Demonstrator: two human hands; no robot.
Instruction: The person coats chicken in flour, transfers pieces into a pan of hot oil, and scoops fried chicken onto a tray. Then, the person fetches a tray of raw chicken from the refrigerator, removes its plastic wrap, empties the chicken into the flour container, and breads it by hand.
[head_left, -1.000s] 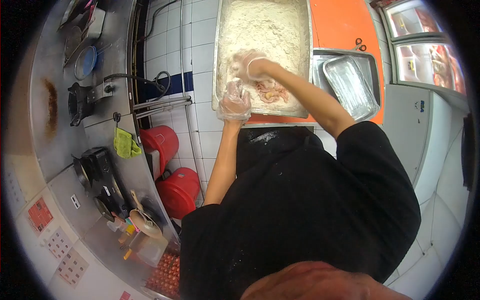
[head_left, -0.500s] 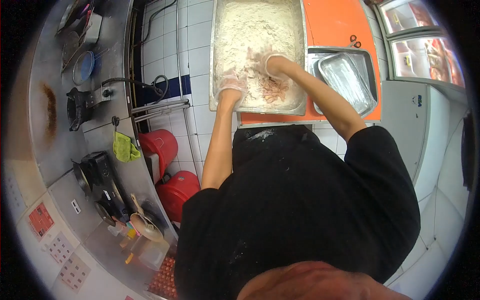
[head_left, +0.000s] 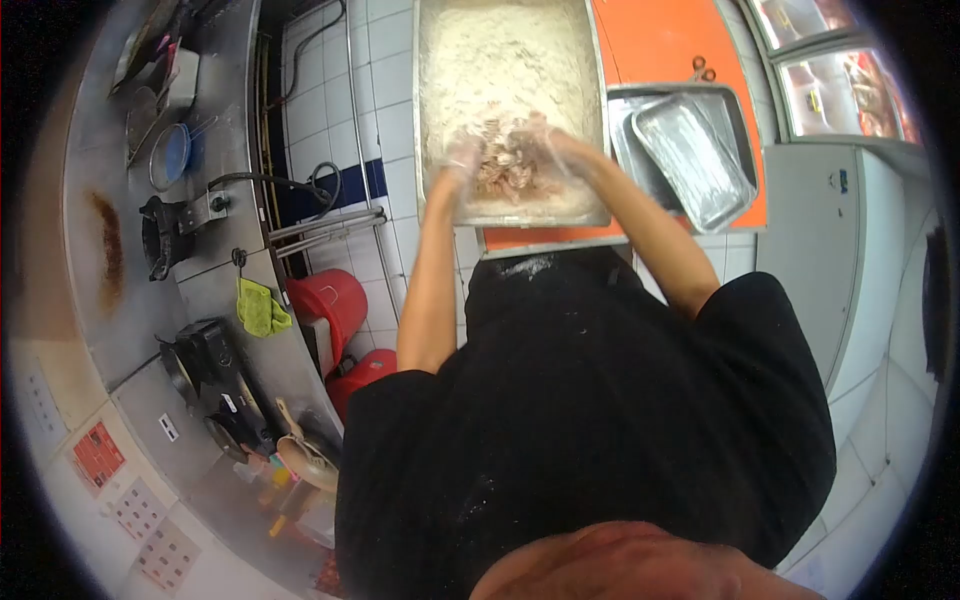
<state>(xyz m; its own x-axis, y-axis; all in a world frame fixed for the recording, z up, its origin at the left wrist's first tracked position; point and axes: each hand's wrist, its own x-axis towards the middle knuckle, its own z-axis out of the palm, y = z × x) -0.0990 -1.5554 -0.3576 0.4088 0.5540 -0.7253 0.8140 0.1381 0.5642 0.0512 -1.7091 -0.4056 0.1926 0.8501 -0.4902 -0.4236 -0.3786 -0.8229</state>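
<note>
A deep metal tray point(head_left: 606, 160) of pale flour point(head_left: 505, 55) lies in front of me. Near its close end is a heap of flour-dusted raw meat strips point(head_left: 507, 168). My left hand point(head_left: 462, 156), in a clear plastic glove, is at the left side of the heap. On the opposite side, my right hand point(head_left: 552, 148) wears a similar glove and reaches in against the strips. Motion smears the fingers of both hands, and their grip on the meat is not clear.
Right of the flour, a smaller metal tray point(head_left: 690, 165) rests tilted in a dark pan point(head_left: 740, 120) on the orange table point(head_left: 660, 40). Scissors point(head_left: 703, 70) lie behind. At left are a steel counter point(head_left: 120, 300), a burner point(head_left: 165, 235) and red buckets point(head_left: 335, 305).
My hands have come closer together around the meat strips, and the strips are now heaped between them. The whole view has shifted slightly.
</note>
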